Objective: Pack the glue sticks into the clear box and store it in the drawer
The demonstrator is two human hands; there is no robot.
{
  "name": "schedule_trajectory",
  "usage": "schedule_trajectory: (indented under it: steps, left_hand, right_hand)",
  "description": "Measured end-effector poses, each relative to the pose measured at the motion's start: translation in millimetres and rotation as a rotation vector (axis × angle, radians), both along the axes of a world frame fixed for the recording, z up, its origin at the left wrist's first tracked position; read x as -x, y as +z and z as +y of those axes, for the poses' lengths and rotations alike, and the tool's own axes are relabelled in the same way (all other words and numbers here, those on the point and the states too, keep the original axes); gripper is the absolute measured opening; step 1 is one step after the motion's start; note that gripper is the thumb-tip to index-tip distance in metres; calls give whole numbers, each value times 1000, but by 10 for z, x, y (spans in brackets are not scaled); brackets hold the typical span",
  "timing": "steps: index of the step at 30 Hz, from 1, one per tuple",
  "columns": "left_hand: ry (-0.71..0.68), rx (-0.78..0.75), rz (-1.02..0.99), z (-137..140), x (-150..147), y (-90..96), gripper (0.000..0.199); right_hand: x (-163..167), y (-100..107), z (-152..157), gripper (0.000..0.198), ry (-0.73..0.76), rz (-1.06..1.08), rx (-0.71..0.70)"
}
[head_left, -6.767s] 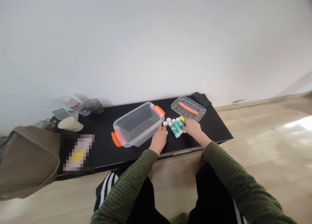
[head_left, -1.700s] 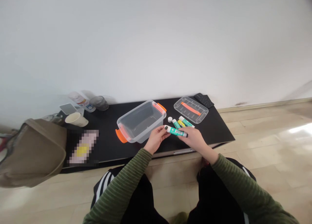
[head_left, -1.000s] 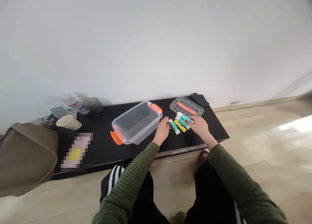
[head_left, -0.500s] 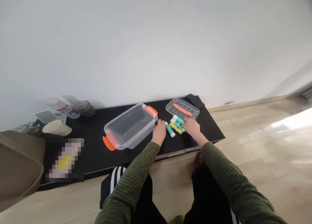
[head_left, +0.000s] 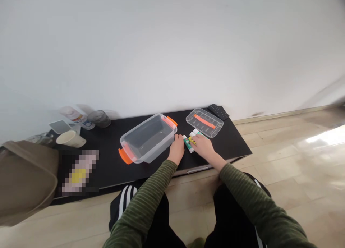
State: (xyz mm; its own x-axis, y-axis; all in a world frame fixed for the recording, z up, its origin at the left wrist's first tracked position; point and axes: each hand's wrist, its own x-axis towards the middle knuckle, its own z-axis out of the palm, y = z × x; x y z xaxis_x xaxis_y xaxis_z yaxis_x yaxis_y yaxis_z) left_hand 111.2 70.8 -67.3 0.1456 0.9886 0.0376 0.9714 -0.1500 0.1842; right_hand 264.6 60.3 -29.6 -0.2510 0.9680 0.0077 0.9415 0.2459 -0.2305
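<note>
Several glue sticks lie side by side on the black tabletop [head_left: 107,169]. A green-and-white glue stick [head_left: 188,143] is at the left of the group, just right of my left hand [head_left: 177,148]. My left hand rests between it and the clear plastic box [head_left: 159,150], fingers loosely bent, with no object seen in it. My right hand [head_left: 202,146] reaches over the group, its fingers closed on a yellow glue stick [head_left: 192,139] and covering part of it. Behind that hand show the white ends of more glue sticks [head_left: 196,132].
The box's clear lid [head_left: 198,125] with an orange handle lies behind the glue sticks. A dark dotted object [head_left: 219,111] sits by the wall. On the left stand a paper cup [head_left: 71,139], a grey glass [head_left: 99,118], a white bottle [head_left: 77,117] and a brown fabric item [head_left: 27,183].
My right hand has moved left across the glue sticks, from the green ones to the yellow one. My left hand stays beside the box. The view has shifted slightly.
</note>
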Motion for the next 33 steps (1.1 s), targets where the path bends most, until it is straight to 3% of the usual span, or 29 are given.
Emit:
schedule_trajectory:
  steps: [6,14,18,22,25,28,33]
  left_hand:
    - [2,70,-98,-74,77,58,24]
    - [-3,84,-336,-184,257,168,23]
    - [74,108,-788,-191,344,129,14]
    - [323,391,-1492,-197,345,107,13]
    - [401,549,-1846,-218,319,153,13]
    - [395,581,-1956,-238,293,218,13]
    - [355,514,-1973,-228,275,274,10]
  right_hand:
    - [349,-106,-86,32,27,-122,73]
    - [392,-110,-86,30,-8,-135,122]
    - [280,22,-113,26,-62,-61,118]
    - [110,187,-246,22,-119,104,49]
    - [10,227,-365,19,-53,256,12]
    - [-50,180,-422,22,34,386,-26]
    - [-150,93,-385,29,41,472,-82]
